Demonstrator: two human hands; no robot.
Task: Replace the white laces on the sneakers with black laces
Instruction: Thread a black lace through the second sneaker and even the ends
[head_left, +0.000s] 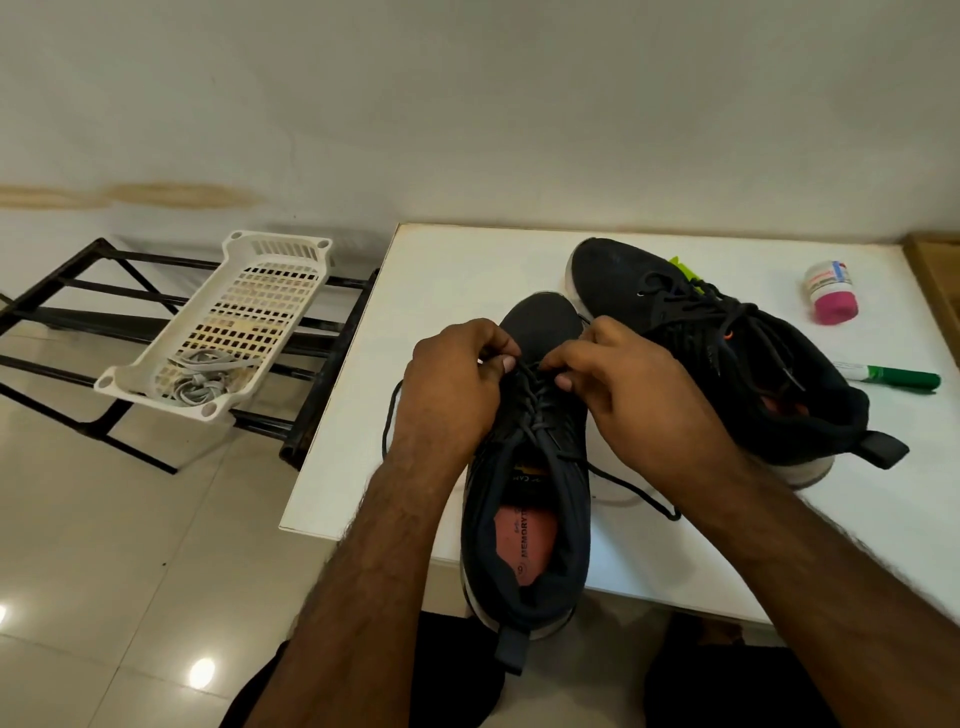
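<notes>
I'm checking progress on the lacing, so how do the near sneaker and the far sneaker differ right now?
The near sneaker overhangs the table edge; the far sneaker lies wholly on it. The left hand and right hand pinch the near one's black lace; the far one is untouched. Both are black with black laces.

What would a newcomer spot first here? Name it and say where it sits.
First, the two hands, left hand and right hand, pinching the black lace over the near sneaker at the white table edge. Next, the second sneaker behind it, and the white basket with pale laces on the black rack, left.
</notes>
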